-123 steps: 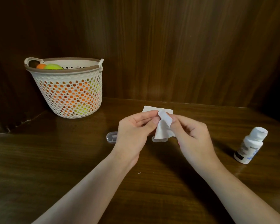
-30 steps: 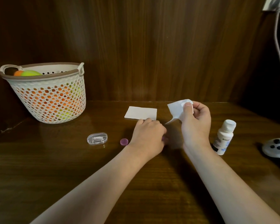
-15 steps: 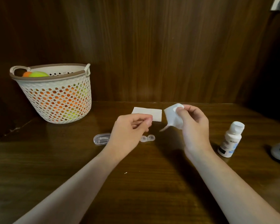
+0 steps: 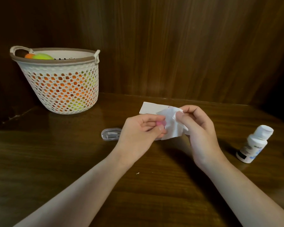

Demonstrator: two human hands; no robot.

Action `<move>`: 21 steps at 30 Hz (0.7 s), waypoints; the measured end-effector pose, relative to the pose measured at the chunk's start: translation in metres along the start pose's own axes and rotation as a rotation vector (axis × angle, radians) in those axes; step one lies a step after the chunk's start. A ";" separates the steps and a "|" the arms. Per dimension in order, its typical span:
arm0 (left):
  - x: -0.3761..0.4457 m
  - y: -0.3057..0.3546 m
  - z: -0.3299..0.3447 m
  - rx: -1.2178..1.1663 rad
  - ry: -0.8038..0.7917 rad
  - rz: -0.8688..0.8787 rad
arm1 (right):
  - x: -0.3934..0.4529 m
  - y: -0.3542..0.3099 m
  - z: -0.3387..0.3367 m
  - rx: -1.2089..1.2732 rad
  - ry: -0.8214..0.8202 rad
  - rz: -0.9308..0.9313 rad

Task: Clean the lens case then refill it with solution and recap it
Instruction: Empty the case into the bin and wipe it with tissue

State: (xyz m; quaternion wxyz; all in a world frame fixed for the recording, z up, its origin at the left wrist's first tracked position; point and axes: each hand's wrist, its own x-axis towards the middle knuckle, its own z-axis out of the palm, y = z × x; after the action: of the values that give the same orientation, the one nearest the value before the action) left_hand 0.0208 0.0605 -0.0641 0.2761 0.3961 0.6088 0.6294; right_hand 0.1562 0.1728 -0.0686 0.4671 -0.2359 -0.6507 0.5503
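Observation:
My left hand (image 4: 138,133) pinches a small pink lens-case cap (image 4: 160,123) between thumb and fingers, held above the table. My right hand (image 4: 198,128) grips a crumpled white tissue (image 4: 172,125) and presses it against the cap. The clear lens-case base lies on the table behind my hands and the tissue, almost wholly hidden. A white solution bottle (image 4: 252,145) with its white cap on stands upright to the right, well apart from my right hand.
A small clear oval box (image 4: 111,134) with tweezers inside lies just left of my left hand. A flat white paper sheet (image 4: 152,108) lies behind my hands. A perforated white basket (image 4: 62,86) of orange and green balls stands at the back left against the wooden wall.
My left hand picked a pink cap up off the table and raised it. My right hand brought the tissue over, and the two hands now meet with the tissue on the cap.

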 end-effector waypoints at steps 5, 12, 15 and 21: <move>0.000 0.001 -0.001 -0.020 0.017 -0.035 | -0.007 0.001 0.004 -0.204 -0.150 -0.179; 0.000 0.006 -0.003 -0.084 0.064 -0.062 | -0.009 0.000 0.004 -0.347 -0.176 -0.223; -0.001 0.007 -0.004 -0.171 0.067 -0.100 | -0.009 0.000 0.004 -0.324 -0.184 -0.189; -0.001 0.009 -0.004 -0.430 0.034 -0.173 | -0.010 -0.006 0.005 -0.280 -0.164 -0.175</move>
State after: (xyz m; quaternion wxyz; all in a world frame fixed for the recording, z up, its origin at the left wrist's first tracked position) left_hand 0.0185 0.0567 -0.0556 0.3968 0.2640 0.4971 0.7251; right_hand 0.1574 0.1599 -0.0665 0.4210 -0.1956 -0.7748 0.4291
